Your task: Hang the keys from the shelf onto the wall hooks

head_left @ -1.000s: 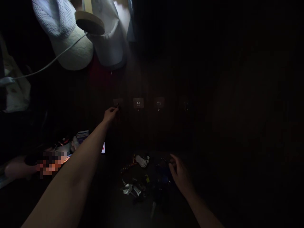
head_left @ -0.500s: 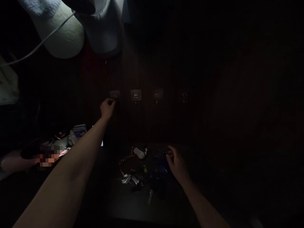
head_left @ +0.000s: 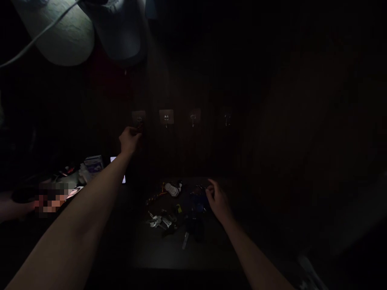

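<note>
The scene is very dark. My left hand reaches up to the leftmost of several small wall hooks, its fingers pinched together just under the hook; what they hold is too dark to make out. My right hand rests low on a dark surface, fingers curled over a heap of keys and keyrings. A white tag and a silver key bunch lie in that heap, left of my right hand.
More hooks run to the right along the dark wall. Two pale caps hang at the top left with a white cord across them. Small boxes and clutter sit at the left.
The view has shifted, so everything sits a little lower-left in the frame. My left hand stays pinched at the leftmost hook. My right hand stays on the key heap.
</note>
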{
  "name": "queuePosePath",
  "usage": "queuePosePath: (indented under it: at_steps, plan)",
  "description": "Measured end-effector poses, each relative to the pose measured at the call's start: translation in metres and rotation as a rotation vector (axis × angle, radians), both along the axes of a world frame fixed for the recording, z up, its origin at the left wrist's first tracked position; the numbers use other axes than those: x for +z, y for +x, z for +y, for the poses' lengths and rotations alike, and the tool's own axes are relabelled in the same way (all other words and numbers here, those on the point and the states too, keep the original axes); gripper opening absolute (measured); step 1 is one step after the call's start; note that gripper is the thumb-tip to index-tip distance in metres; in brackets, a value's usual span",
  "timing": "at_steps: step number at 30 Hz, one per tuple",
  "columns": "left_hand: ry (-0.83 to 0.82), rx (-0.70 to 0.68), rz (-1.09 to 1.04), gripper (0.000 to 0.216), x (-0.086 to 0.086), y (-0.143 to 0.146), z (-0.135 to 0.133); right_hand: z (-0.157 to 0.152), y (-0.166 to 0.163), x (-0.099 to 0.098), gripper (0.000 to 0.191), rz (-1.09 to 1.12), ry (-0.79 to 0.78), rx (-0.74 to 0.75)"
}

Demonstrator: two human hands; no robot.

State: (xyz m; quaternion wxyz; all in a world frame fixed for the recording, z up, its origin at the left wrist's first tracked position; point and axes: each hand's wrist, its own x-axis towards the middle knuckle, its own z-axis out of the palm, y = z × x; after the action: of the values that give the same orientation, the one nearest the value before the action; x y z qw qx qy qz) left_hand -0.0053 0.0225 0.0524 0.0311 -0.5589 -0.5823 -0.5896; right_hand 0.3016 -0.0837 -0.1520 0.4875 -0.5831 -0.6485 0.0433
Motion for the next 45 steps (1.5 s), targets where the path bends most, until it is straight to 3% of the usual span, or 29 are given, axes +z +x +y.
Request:
queuePosePath:
  at_steps: [8,19,24,35,40,45]
  plan:
    - [-0.109,-0.006,0.013,0.022,-0.037,-0.003,-0.012,0.000,0.001,-0.004,0.037,-0.026,-0.002,-0.019]
    - [-0.276,-0.071,-0.083,0.025,-0.118,-0.007,-0.043,0.000,0.001,-0.004,0.038,-0.033,-0.037,-0.037]
    - [-0.362,-0.191,-0.058,0.025,-0.147,-0.003,-0.059,0.002,0.000,-0.004,0.039,-0.037,-0.056,-0.041]
    - [-0.564,-0.441,0.222,0.022,-0.178,0.009,-0.095,0.004,0.002,-0.008,0.038,-0.091,-0.063,-0.050]
    - [-0.566,-0.380,0.374,0.033,-0.190,0.007,-0.102,0.002,0.002,-0.008,0.036,-0.100,-0.044,-0.032]
    - [-0.575,-0.299,0.505,0.034,-0.189,0.008,-0.108,0.001,0.002,-0.007,0.036,-0.098,-0.047,-0.037]
